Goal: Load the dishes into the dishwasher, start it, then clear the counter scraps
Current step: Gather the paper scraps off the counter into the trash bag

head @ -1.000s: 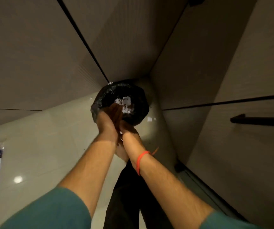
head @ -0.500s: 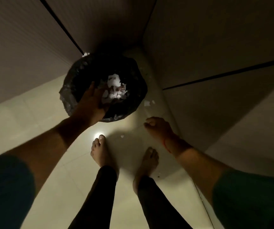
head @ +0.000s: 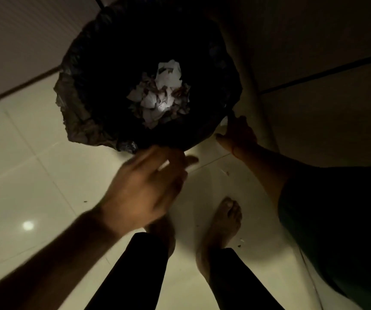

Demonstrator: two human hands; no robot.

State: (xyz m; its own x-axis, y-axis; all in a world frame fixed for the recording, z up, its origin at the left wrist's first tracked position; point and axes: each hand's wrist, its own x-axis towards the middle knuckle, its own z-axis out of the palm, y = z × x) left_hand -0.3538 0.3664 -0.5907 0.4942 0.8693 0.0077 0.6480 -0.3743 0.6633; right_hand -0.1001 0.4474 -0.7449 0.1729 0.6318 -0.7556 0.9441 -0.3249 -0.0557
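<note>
Head view, looking down on a round bin lined with a crinkled black plastic bag (head: 75, 113), standing on pale glossy floor tiles (head: 23, 175) in the corner between grey cabinet fronts (head: 325, 41); inside the bin, at its middle, a heap of torn white and brownish paper scraps (head: 162, 95); just below the bin's near rim, left hand (head: 144, 186), blurred, fingers loosely spread and gripping nothing, a pale sliver near one fingertip, unclear whether nail or scrap; at the bin's right rim, right hand (head: 238, 133) low by the floor, fingertips toward a small white scrap (head: 224, 124) beside the bag, grip impossible to tell in the dark; a few specks on the tiles below the bin, near two bare feet (head: 222, 222).

Probably the last step, scrap clearing, dishwasher out of sight; next move likely calling for a pinch on the stray scrap and a drop into the bin.

Against half a second ago: left hand off the bin's rim, pulled back toward the body; right hand nearer the bin; bin larger and higher in view.
</note>
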